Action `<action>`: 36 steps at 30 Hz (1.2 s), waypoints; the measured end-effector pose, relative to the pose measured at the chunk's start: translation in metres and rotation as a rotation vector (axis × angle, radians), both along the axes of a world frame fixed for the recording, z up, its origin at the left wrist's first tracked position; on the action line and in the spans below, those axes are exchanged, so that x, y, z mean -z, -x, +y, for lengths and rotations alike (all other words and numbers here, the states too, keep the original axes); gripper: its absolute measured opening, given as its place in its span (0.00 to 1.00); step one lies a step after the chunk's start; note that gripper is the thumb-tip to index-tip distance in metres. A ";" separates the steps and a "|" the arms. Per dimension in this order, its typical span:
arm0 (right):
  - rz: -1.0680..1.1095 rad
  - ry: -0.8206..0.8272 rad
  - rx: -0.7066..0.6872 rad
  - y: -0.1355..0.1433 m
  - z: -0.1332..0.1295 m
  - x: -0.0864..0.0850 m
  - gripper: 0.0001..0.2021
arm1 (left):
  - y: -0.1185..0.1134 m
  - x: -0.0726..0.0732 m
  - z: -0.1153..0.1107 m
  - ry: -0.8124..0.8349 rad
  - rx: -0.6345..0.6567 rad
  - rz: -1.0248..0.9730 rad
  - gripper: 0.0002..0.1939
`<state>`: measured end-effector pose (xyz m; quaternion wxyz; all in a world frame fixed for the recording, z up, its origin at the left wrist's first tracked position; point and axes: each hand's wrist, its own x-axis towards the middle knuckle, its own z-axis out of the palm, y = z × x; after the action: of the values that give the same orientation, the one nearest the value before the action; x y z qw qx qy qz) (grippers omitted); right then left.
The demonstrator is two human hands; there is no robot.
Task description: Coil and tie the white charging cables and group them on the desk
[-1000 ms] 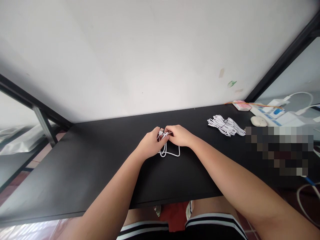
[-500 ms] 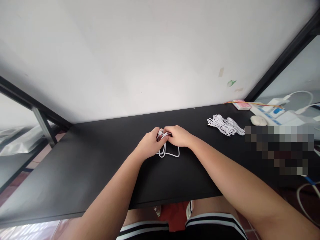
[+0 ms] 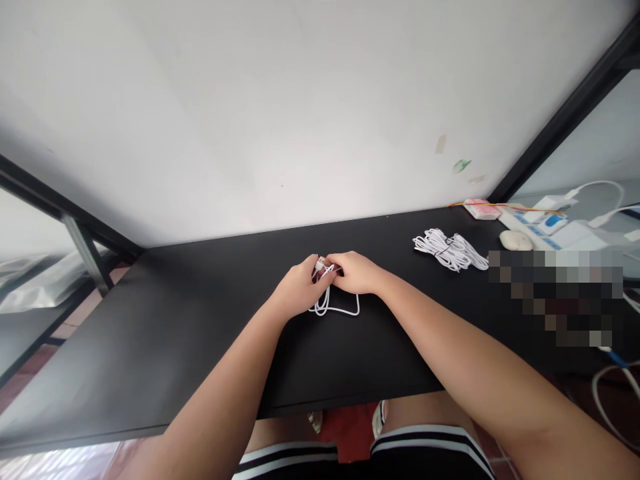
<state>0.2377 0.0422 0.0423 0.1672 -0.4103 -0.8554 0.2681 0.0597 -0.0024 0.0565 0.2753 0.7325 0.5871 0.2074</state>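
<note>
Both my hands meet over the middle of a black desk (image 3: 220, 320). Between them is a white USB cable (image 3: 323, 303), partly looped, with its plug end showing above the fingers. My left hand (image 3: 300, 290) is closed round the bunched cable, thumb pressing across it. From the other side, the fingers of my right hand (image 3: 353, 272) pinch the same cable near the plug. Its loops hang below the hands, and one length rests on the desk. The fingertips are partly hidden behind the cable.
Bundled white cables (image 3: 447, 250) lie to the right, tied with a dark strip. Beyond them are a white mouse (image 3: 517, 241), a pink-and-white box (image 3: 483, 209) and a power strip (image 3: 537, 230) with chargers plugged in. A white wall (image 3: 280, 120) rises behind the desk.
Both hands keep their grip on the cable in nearly the same place. The hanging loops have shifted slightly left. The view has moved very little.
</note>
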 end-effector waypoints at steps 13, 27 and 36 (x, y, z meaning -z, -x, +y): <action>0.027 0.000 0.005 0.000 0.001 0.002 0.08 | 0.000 0.002 0.001 -0.010 -0.009 0.011 0.17; 0.022 -0.010 -0.004 0.001 0.001 0.002 0.08 | 0.000 0.003 0.001 -0.017 -0.001 0.025 0.16; 0.019 -0.006 -0.002 0.001 0.001 0.002 0.08 | 0.000 0.001 0.001 -0.003 -0.001 0.025 0.16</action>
<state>0.2371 0.0435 0.0408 0.1761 -0.4064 -0.8551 0.2696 0.0600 -0.0018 0.0550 0.2668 0.7350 0.5908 0.1990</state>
